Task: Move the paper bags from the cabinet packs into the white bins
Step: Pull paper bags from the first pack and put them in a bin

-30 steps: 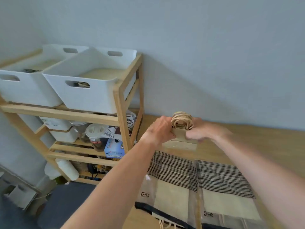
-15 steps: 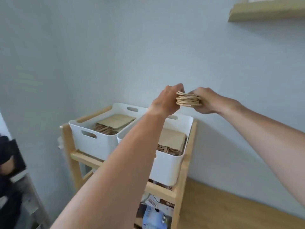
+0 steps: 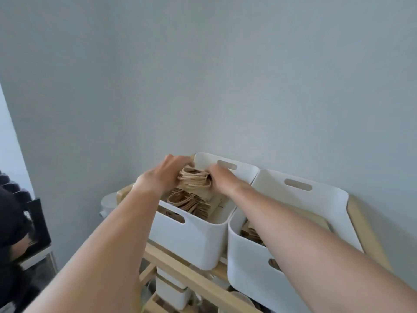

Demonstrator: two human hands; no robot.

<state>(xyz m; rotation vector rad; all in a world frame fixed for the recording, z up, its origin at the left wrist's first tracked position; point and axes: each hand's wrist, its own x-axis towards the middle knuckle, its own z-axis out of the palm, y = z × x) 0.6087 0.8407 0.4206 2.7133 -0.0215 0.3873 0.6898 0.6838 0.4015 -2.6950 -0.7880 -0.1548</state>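
Observation:
A stack of brown paper bags [image 3: 195,180] with twisted handles is gripped between my left hand [image 3: 165,175] and my right hand [image 3: 222,179]. I hold it inside the top of the left white bin [image 3: 191,236], just above other paper bags [image 3: 191,203] lying in that bin. The right white bin [image 3: 250,265] stands beside it and also holds paper bags [image 3: 251,233], partly hidden by my right forearm.
Both bins sit on the top of a wooden shelf rack [image 3: 187,269] against a grey wall. Smaller white containers [image 3: 171,288] stand on the shelf below. A person in dark clothes [image 3: 13,233] is at the left edge.
Both hands have carried the stack from above the right bin down and over into the left bin. The view has moved closer to the bins.

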